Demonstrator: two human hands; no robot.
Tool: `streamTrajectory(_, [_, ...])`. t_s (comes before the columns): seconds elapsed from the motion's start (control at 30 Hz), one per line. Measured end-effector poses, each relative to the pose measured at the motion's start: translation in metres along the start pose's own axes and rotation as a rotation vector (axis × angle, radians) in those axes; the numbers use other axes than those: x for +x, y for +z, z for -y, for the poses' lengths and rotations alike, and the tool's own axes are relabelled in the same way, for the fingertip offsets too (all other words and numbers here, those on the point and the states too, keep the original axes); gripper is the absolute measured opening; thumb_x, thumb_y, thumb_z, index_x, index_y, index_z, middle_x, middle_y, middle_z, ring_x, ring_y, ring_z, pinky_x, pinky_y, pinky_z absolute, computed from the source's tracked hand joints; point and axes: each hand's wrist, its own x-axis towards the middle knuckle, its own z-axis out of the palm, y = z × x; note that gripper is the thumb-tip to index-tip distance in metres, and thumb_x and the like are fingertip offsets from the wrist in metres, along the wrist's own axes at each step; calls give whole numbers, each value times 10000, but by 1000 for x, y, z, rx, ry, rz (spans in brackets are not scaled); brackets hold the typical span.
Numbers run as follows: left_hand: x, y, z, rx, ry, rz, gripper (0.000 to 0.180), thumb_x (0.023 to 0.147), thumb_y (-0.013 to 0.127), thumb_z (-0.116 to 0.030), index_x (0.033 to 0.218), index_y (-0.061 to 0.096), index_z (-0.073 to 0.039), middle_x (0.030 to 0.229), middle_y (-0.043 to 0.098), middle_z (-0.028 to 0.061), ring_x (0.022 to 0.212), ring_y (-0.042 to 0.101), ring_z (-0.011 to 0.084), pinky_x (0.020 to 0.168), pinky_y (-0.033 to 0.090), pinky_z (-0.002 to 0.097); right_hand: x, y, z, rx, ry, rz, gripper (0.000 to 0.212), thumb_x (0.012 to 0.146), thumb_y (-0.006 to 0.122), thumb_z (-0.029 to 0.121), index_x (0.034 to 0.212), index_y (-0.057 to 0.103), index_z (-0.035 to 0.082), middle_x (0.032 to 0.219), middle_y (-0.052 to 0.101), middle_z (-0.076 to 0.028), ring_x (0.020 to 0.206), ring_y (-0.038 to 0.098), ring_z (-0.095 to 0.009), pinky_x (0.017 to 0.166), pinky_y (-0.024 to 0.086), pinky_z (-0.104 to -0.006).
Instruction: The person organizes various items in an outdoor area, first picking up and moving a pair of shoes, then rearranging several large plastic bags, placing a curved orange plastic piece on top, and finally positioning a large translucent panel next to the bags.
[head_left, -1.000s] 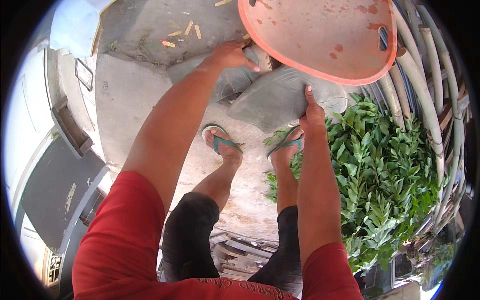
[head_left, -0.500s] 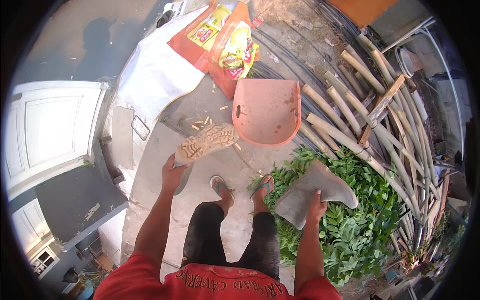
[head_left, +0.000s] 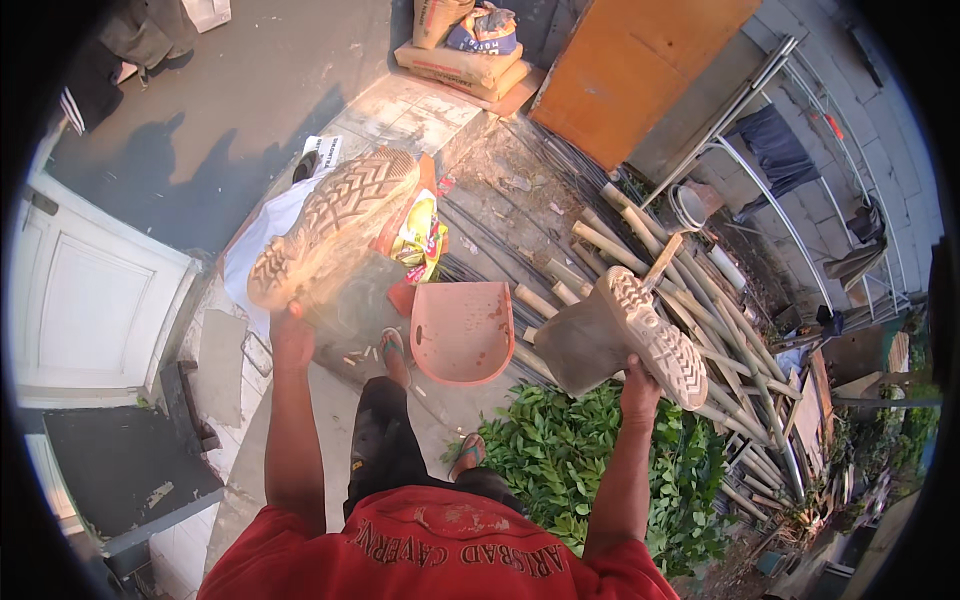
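The orange tray (head_left: 462,340), shallow, with a slot in its left wall, lies on the ground between the two hands and beyond them; dark reddish patches mark its inside. Near the poles (head_left: 735,345) stands a pale bucket (head_left: 688,205), what it holds too small to tell. At the top, sacks (head_left: 465,70) are stacked, a blue bag (head_left: 484,30) on them.

The left hand (head_left: 292,338) is closed on the heel end of the left boot (head_left: 345,215), which is raised, toe up and to the right. The right hand (head_left: 640,392) grips the foot of the right boot (head_left: 655,340), held up above the leaves (head_left: 590,450), its shaft to the left. The boots are well apart.

Both soles are tan with deep zigzag treads, facing the viewer. The right shaft is dull grey; the left one is blurred.
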Motion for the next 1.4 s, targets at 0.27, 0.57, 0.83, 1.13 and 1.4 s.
streamTrajectory(0.27, [171, 88, 24, -162, -137, 283, 702, 822, 804, -173, 1435, 470, -102, 1405, 544, 9, 1314, 484, 180, 1126, 364, 372, 74, 130, 13, -1269, -856, 194, 529, 847, 759, 216, 1291, 581, -10, 1322, 584, -150, 1201, 557, -262, 1050, 425, -413])
streamTrajectory(0.57, [298, 105, -4, -170, -377, 589, 766, 793, 834, -367, 1396, 495, -38, 1350, 585, 57, 1256, 540, 205, 1085, 407, 389, 58, 416, 136, -177, -236, 405, 714, 778, 838, 222, 1357, 489, -11, 1291, 602, -90, 1174, 564, -226, 1055, 435, -368])
streamTrajectory(0.83, [287, 120, -31, -565, -806, 572, 657, 991, 535, -499, 1461, 433, -51, 1441, 534, 113, 1314, 518, 281, 1137, 380, 484, 64, 510, 78, -6, -96, 331, 538, 982, 653, 219, 1399, 437, -46, 1361, 558, -139, 1249, 528, -232, 1072, 399, -351])
streamTrajectory(1.13, [371, 161, 32, -306, -1102, 666, 694, 890, 731, -253, 1476, 420, -48, 1459, 520, 101, 1345, 490, 252, 1146, 373, 407, 182, 513, 31, -107, -18, 226, 556, 1078, 402, 429, 1243, 585, -69, 1214, 650, -134, 1113, 579, -214, 977, 436, -331])
streamTrajectory(1.4, [522, 329, 62, -193, -1226, 970, 1146, 698, 914, -303, 1575, 195, -137, 1540, 390, 49, 1442, 334, 208, 1174, 304, 443, 340, 503, 53, -116, -241, 159, 434, 969, 663, 253, 1253, 561, -58, 1131, 685, -137, 1061, 627, -215, 962, 463, -323])
